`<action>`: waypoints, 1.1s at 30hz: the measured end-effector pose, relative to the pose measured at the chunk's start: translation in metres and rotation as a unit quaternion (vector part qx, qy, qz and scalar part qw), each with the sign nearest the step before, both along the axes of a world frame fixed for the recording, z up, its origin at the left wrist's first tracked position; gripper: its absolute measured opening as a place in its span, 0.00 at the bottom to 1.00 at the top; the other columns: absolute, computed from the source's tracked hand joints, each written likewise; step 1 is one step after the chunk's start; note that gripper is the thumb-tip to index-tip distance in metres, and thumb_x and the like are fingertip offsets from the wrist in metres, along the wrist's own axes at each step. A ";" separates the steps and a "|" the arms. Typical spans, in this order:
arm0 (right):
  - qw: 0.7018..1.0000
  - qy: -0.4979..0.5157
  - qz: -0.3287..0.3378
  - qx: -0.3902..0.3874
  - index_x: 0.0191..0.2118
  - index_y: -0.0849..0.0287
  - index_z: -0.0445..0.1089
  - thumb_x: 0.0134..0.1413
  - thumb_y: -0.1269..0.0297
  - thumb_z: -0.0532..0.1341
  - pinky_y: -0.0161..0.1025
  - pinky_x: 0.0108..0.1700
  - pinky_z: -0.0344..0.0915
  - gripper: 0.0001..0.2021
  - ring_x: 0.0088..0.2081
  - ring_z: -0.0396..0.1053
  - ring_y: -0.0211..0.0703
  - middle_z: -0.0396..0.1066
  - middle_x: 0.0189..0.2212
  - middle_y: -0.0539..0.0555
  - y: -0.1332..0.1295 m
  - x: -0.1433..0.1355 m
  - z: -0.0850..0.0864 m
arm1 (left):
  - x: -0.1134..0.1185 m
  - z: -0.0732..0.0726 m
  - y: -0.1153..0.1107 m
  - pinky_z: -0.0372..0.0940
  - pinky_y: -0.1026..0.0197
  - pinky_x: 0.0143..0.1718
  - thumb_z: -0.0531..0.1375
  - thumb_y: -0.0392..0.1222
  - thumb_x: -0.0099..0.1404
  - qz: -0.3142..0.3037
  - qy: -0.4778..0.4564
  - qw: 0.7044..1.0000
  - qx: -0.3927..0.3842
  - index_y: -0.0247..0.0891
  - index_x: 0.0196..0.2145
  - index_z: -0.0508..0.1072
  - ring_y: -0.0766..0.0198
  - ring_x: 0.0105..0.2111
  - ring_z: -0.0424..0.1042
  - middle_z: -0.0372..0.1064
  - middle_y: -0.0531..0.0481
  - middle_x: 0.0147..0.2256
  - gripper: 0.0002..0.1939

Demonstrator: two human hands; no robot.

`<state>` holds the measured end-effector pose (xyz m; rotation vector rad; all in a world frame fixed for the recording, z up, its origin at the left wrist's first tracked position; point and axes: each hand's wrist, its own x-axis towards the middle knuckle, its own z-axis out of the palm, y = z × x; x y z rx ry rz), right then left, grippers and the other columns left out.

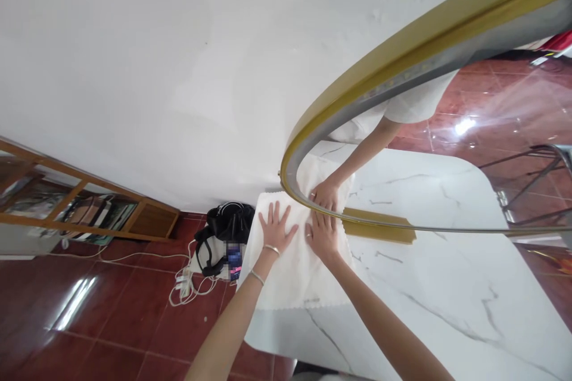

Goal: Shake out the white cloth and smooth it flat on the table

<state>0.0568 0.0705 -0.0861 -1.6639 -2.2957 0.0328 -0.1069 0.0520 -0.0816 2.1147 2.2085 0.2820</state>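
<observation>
A white cloth (286, 289) with a scalloped edge lies on the left end of a white marble-patterned table (429, 292). My left hand (276, 232) rests on the cloth near its left edge, palm down, fingers spread wide; two bracelets circle that wrist. Beside it, my right hand (322, 238) presses flat on the cloth, a ring on one finger and its fingertips close to the mirror's lower edge. Neither hand grips anything. A gold-framed mirror (328, 104) stands over the table on a gold base (384, 229) and reflects my right arm and the cloth.
A white wall (156, 71) rises behind the table. On the red tiled floor (134, 309) at left are a black bag (230, 223), a power strip (184, 286) and loose white cables. A wooden shelf unit (154, 220) stands against the wall.
</observation>
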 end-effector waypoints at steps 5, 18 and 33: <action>0.997 0.007 0.008 0.082 0.66 0.67 0.50 0.62 0.61 0.50 0.56 0.66 0.40 0.29 0.68 0.39 0.56 0.51 0.66 0.61 -0.024 0.009 -0.014 | 0.011 -0.006 -0.021 0.32 0.28 0.61 0.53 0.59 0.65 0.003 -0.005 1.000 0.010 0.52 0.65 0.53 0.44 0.68 0.36 0.37 0.43 0.69 0.33; 0.998 0.012 0.056 -0.032 0.67 0.58 0.50 0.62 0.48 0.51 0.64 0.62 0.40 0.33 0.64 0.46 0.67 0.48 0.65 0.67 0.009 -0.068 -0.008 | -0.053 -0.006 -0.013 0.56 0.49 0.60 0.53 0.55 0.67 0.113 -0.025 0.993 0.012 0.43 0.64 0.58 0.48 0.64 0.53 0.46 0.43 0.67 0.31; 0.987 0.010 0.156 -0.045 0.69 0.46 0.42 0.58 0.45 0.55 0.66 0.63 0.36 0.36 0.68 0.38 0.64 0.35 0.69 0.62 -0.129 0.018 -0.002 | 0.020 0.002 -0.200 0.47 0.37 0.62 0.55 0.47 0.65 0.026 0.038 0.999 0.017 0.49 0.67 0.46 0.42 0.67 0.39 0.34 0.43 0.69 0.36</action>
